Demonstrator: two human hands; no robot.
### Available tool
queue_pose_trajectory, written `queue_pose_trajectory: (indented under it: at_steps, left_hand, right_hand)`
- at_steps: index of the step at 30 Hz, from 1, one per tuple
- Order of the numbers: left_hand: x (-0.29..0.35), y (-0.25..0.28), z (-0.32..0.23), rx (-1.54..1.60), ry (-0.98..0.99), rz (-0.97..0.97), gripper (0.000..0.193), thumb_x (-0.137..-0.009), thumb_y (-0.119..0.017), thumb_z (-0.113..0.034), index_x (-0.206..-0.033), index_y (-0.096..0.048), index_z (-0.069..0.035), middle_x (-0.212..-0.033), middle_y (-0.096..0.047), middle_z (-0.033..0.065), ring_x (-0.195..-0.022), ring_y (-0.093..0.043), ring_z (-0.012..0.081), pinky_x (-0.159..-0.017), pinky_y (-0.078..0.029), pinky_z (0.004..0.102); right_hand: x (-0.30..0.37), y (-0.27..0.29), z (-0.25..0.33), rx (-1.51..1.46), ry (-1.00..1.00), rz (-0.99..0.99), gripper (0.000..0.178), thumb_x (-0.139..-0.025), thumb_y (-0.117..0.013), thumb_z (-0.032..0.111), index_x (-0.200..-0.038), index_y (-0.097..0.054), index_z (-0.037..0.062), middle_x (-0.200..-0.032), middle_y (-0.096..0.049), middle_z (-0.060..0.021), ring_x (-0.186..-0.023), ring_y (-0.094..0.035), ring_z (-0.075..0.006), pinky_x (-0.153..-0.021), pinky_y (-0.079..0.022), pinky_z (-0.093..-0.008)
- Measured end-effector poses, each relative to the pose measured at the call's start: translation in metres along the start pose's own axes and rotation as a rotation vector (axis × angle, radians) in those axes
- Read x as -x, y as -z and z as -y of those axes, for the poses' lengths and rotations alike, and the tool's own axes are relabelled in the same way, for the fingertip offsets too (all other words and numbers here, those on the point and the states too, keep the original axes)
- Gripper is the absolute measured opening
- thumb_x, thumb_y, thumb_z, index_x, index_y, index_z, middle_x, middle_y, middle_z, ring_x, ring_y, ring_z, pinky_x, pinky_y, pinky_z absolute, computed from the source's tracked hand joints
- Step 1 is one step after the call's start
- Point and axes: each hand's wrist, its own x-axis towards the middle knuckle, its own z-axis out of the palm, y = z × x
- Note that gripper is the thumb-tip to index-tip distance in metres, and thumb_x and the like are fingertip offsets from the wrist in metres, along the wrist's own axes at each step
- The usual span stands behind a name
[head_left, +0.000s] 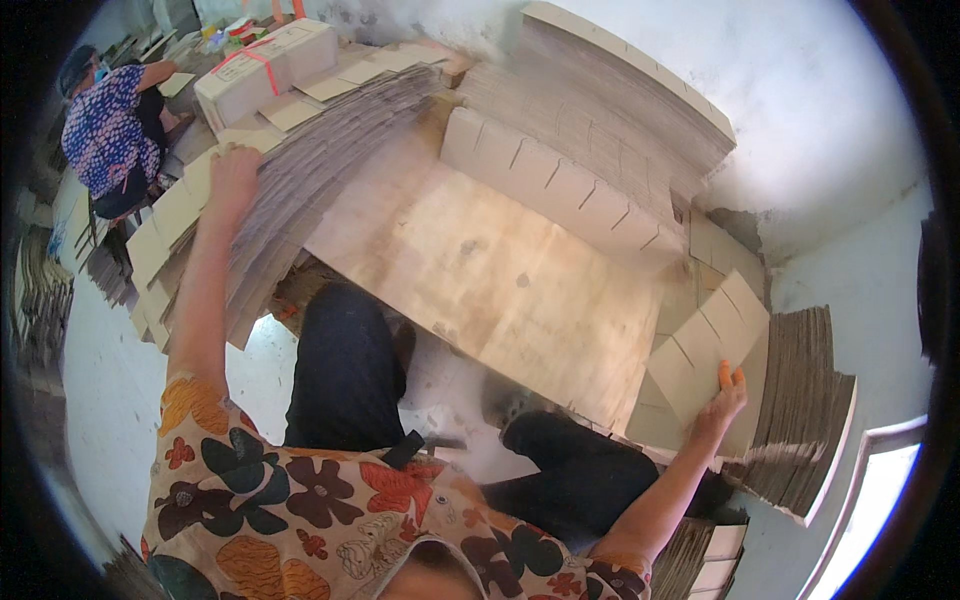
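My left hand (pixel 233 178) reaches out to the stacked cardboard pieces (pixel 340 150) at the left. Its fingers are curled at the edge of a top cardboard piece (pixel 198 180). On the right, my right hand (pixel 722 402) grips the lower edge of a slotted cardboard piece (pixel 711 340), which shows several parallel slits and lies tilted over other cardboard. Between my hands is a low wooden board (pixel 480 270) with a worn, pale surface. A row of slotted cardboard (pixel 550 180) stands upright along its far side.
Tall cardboard stacks (pixel 630 75) line the back wall, and another stack (pixel 800 390) is at the right. A carton tied with red strap (pixel 268 75) rests on the left pile. Beyond it, a person in a blue patterned top (pixel 112 130) crouches among cardboard.
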Motion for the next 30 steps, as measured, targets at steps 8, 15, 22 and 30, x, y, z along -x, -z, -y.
queue_pose_trajectory:
  at_steps: [8,15,22,30]
  left_hand:
    - [-0.035,0.092,-0.124,0.830,-0.152,-0.120,0.015,-0.074,-0.067,-0.014,-0.083,-0.064,-0.003,-0.082,-0.063,0.0125,-0.083,-0.060,0.0304,-0.072,-0.047,0.0399]
    - [-0.071,0.062,-0.368,1.125,-0.681,-0.203,0.023,-0.073,-0.069,-0.015,-0.088,-0.056,-0.003,-0.084,-0.059,0.0143,-0.086,-0.055,0.0329,-0.078,-0.046,0.0409]
    - [-0.088,0.091,-0.517,1.037,-0.828,-0.118,0.034,-0.075,-0.069,-0.013,-0.102,-0.053,0.000,-0.102,-0.057,0.0126,-0.103,-0.049,0.0294,-0.087,-0.043,0.0393]
    - [-0.107,0.076,-0.569,0.935,-0.864,-0.237,0.020,-0.072,-0.067,-0.007,-0.088,-0.055,-0.003,-0.088,-0.059,0.0103,-0.096,-0.053,0.0284,-0.082,-0.045,0.0374]
  right_hand:
    - [0.019,-0.069,0.035,0.139,0.119,0.060,0.052,-0.081,-0.065,0.002,-0.126,-0.044,-0.0122,-0.117,-0.057,-0.0160,-0.100,-0.056,-0.0194,-0.088,-0.045,-0.0279]
    - [-0.012,-0.109,0.035,0.667,0.581,-0.024,0.048,-0.082,-0.067,0.005,-0.125,-0.049,-0.0057,-0.094,-0.066,-0.0179,-0.068,-0.058,-0.0132,-0.061,-0.047,-0.0267]
    - [-0.043,-0.113,0.010,0.833,0.838,-0.174,0.047,-0.080,-0.071,0.009,-0.123,-0.054,0.0021,-0.065,-0.061,-0.0144,-0.043,-0.045,-0.0137,-0.041,-0.039,-0.0278]
    - [-0.042,-0.114,0.001,0.749,0.789,-0.170,0.047,-0.080,-0.071,0.008,-0.124,-0.054,0.0034,-0.069,-0.062,-0.0101,-0.049,-0.041,-0.0080,-0.046,-0.040,-0.0213]
